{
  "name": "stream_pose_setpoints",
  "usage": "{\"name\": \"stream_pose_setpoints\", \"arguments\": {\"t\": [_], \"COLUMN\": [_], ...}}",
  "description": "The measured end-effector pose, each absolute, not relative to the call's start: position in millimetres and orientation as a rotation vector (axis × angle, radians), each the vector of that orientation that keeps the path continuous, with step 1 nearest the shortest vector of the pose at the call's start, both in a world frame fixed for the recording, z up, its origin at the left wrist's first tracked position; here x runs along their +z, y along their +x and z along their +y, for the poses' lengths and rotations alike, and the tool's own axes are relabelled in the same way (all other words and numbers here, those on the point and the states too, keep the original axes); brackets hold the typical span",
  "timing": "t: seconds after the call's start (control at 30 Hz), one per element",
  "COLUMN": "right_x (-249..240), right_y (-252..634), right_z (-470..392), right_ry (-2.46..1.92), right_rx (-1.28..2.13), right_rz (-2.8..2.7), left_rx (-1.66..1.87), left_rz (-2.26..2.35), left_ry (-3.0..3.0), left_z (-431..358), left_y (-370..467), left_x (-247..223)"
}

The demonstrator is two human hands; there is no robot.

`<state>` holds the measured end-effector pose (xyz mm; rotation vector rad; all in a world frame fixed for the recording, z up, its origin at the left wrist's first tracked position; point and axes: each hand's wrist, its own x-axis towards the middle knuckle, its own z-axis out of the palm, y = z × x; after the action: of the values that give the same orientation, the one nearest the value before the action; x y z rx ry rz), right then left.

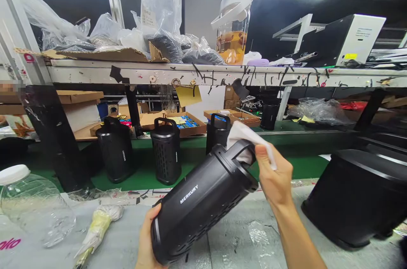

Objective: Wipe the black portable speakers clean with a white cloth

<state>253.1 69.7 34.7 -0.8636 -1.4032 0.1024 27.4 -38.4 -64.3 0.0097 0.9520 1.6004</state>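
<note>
A black cylindrical device (203, 197) marked MERKURY, probably a portable speaker, is tilted above the grey work surface, its handle end up and to the right. My left hand (148, 235) grips its lower end from the left, with most of the fingers hidden beneath it. At the upper end, my right hand (275, 171) is closed on a white cloth (246, 135). The cloth bunches over and through the black handle (241, 148), and my thumb lies close to it. Small light specks dot the black casing.
Similar black devices stand on the green surface behind, including one left (115, 150) and one nearer the middle (165, 152). A larger black unit (356, 197) is at right. A clear bottle (34, 205) and a wrapped, brush-like tool (97, 228) lie left. A shelf (210, 75) spans above.
</note>
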Motion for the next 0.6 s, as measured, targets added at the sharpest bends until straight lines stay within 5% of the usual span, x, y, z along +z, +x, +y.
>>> {"name": "stream_pose_setpoints", "arguments": {"t": [0.1, 0.2, 0.33, 0.47, 0.6], "right_x": [34, 36, 42, 40, 39], "right_y": [239, 222, 224, 274, 315], "right_z": [58, 51, 53, 73, 95], "right_ry": [-0.766, -0.422, -0.442, -1.107, -1.774], "right_rx": [-0.199, -0.405, -0.104, 0.370, 0.186], "right_rz": [-1.290, -1.841, -2.257, -2.366, -1.932], "left_rx": [1.707, 1.713, 1.627, 1.673, 1.752], "left_rz": [0.997, 1.004, 1.031, 0.978, 0.925], "left_ry": [0.062, 0.034, -0.061, -0.055, -0.045], "left_z": [-39, -38, -33, -30, -32], "left_y": [25, 26, 24, 16, 7], "left_x": [-61, -62, -69, -68, -64]}}
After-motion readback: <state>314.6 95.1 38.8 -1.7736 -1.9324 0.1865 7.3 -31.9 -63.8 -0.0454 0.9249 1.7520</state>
